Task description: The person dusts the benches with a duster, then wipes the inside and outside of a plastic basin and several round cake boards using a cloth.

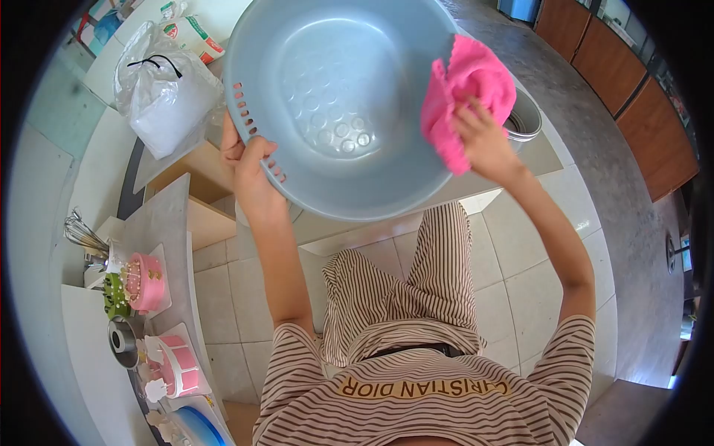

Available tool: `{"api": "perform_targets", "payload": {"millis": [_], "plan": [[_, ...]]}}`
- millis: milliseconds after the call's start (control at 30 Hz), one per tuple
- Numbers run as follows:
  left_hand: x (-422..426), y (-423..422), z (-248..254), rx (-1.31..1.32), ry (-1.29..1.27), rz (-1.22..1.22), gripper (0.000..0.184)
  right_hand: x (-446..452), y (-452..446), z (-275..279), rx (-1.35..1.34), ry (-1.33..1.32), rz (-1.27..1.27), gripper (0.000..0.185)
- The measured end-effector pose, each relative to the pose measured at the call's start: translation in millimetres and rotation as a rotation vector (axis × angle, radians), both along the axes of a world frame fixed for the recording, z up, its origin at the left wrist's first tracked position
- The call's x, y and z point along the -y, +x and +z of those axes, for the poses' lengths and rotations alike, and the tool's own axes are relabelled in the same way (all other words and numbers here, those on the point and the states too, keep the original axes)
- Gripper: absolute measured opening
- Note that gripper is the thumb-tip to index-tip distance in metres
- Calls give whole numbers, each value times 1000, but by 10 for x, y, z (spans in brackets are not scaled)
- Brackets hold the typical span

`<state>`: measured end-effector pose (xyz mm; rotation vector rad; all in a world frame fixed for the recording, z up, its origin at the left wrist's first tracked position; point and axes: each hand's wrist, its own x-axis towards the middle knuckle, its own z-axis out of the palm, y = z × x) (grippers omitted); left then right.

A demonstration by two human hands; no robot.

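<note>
A large grey-blue plastic basin [342,97] is held up over the table, its inside facing me. My left hand [249,152] grips its left rim beside the slotted handle, thumb on the inner side and fingers behind. My right hand [483,137] is closed on a bright pink cloth [487,70], which lies over the basin's right rim. Part of the cloth touches the inner wall there. What lies behind the basin is hidden.
Stacked round metal tins [525,117] stand right of the cloth. At the upper left are a clear plastic bag of white stuff [160,97] and a printed packet [193,37]. Pink cakes [147,282] and whisks [85,234] stand on the left shelf.
</note>
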<state>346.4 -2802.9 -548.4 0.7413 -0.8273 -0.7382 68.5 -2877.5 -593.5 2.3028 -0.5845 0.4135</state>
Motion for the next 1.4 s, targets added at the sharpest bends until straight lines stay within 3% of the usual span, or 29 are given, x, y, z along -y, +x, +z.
{"api": "perform_targets", "payload": {"millis": [67, 100, 133, 200, 333, 400, 433, 500, 633, 733, 867, 1000, 1067, 1200, 1267, 1333, 1400], "plan": [[38, -178, -51, -14, -72, -1, 50, -170, 244, -338, 42, 151, 13, 37], [52, -279, -84, -30, -139, 4, 50, -362, 453, -507, 361, 327, 178, 41], [66, -370, -126, -33, -140, -4, 50, -492, 624, -784, 341, 401, 233, 40], [97, -498, -183, 47, -124, 32, 49, -948, 956, -491, 738, 649, 336, 39], [84, -346, -185, 14, -116, -30, 48, -1226, 820, -245, 673, 817, 417, 44], [59, -220, -208, -16, -86, -32, 49, -1148, 581, -156, 381, 883, 395, 51], [40, -218, -204, -18, -83, -29, 49, -1064, 505, -179, 378, 887, 395, 51], [23, -233, -160, -20, -151, 2, 48, -834, 421, -266, 345, 681, 161, 52], [70, -391, -200, -50, -159, -36, 49, -621, 625, -512, 260, 450, 126, 46], [105, -538, -198, 39, -234, -31, 53, -649, 942, -579, 481, 406, 230, 47], [44, -414, -105, 47, -181, -71, 53, -658, 886, -598, 493, 291, 193, 45], [-31, -217, -10, 83, -214, -99, 54, -234, 101, -608, 68, 20, 291, 33], [-15, 18, 13, 157, -151, -154, 56, -115, -138, -330, 18, -122, 465, 26], [173, 198, -119, 182, -60, -232, 54, -194, -251, -32, -144, -96, 380, 38], [-23, -263, 13, 997, -172, 870, 46, -285, -91, 34, -1, 53, 403, 38], [-389, -589, 136, 1555, -282, 685, 27, -350, 74, 40, 152, 62, 419, 31], [-413, -787, -94, 1493, -378, 515, 17, -464, 208, 36, 295, 90, 445, 25]]}}
